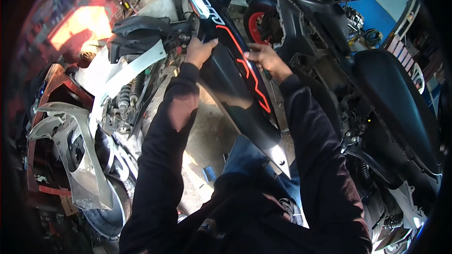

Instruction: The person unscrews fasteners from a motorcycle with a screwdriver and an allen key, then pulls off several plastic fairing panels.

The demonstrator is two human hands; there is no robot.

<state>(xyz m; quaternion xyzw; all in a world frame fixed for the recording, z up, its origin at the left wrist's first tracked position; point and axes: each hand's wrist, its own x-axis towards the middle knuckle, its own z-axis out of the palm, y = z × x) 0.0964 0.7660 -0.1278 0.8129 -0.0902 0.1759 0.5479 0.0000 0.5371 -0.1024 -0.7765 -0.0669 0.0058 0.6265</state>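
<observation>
A long black motorcycle body panel with red line graphics slants across the middle, its pale pointed end nearest my body. My left hand grips its left edge toward the far end, thumb on top. On the opposite edge, my right hand holds the panel with the thumb over the red line; its other fingers are partly hidden. The panel is held up in front of me, above the floor.
To the right stands a motorcycle with a black seat and a red-rimmed wheel. Loose fairings, including a grey-white cowl, and a shock absorber crowd the left. A small blue box lies on the concrete floor.
</observation>
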